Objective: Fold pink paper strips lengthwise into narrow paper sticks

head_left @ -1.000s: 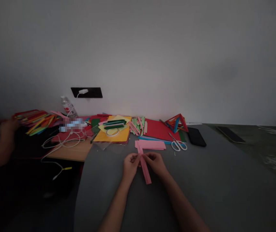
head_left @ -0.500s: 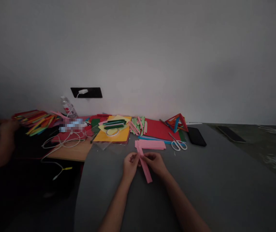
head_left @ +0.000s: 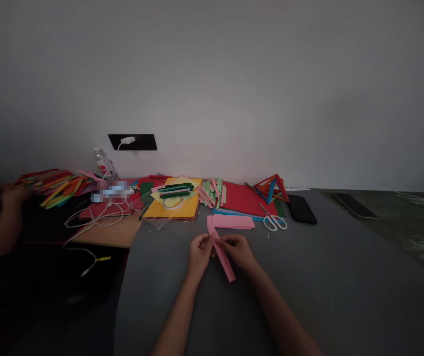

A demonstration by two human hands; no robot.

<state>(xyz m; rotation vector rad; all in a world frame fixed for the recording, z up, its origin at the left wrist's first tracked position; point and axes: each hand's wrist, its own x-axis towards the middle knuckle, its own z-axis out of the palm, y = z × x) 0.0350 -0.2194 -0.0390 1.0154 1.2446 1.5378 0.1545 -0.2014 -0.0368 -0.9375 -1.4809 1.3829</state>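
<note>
A long folded pink paper strip (head_left: 225, 263) slants between my two hands over the grey table (head_left: 167, 296). My left hand (head_left: 200, 253) pinches its left edge near the upper part. From the other side, my right hand (head_left: 238, 249) grips the same strip with thumb and finger. Just beyond the fingers lies a flat stack of pink paper (head_left: 234, 221), which the strip's top end meets. White-handled scissors (head_left: 274, 222) rest to the right of that stack.
Behind are yellow sheets (head_left: 174, 210) with green strips, red sheets (head_left: 245, 198), a colourful folded frame (head_left: 273, 188) and a black phone (head_left: 301, 209). At left are cables (head_left: 96, 217), a bottle (head_left: 105, 164) and another person's hand (head_left: 13, 195).
The pink strip has shifted slightly, its lower end a little to the right and its upper end a little left. Both my hands stay almost where they were.
</note>
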